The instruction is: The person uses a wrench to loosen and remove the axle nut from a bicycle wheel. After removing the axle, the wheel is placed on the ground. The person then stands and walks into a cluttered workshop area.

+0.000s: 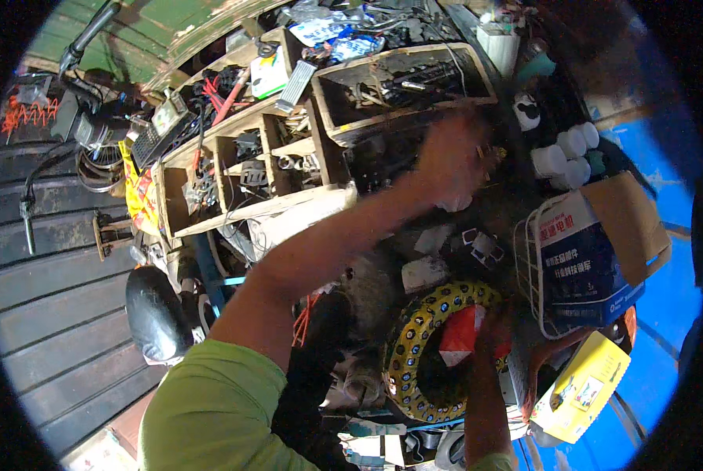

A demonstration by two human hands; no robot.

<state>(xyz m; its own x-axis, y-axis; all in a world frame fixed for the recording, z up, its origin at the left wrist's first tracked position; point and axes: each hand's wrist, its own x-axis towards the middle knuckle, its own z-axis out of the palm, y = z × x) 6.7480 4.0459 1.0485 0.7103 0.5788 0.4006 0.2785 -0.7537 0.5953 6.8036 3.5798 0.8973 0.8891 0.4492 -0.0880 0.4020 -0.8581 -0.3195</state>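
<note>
My left arm, in a light green sleeve, stretches across to the upper right. My left hand (451, 161) is over the dark clutter beside a wooden tray; motion smears its fingers, so what they hold cannot be made out. Lower down, my right hand (490, 334) lies in shadow over a red and white piece (461, 336), red showing on both sides of it. Its fingers are too dark to read. That piece rests at the opening of a tyre (405, 345) wrapped in yellow with dark round spots.
The wooden tray (406, 56) holds metal tools; a divided wooden box (245, 210) holds small parts. White round containers (575, 143) stand at right. A blue and white carton (579, 263) sits in a white wire basket (530, 290), above a yellow box (583, 388). A black seat (159, 314) is at left.
</note>
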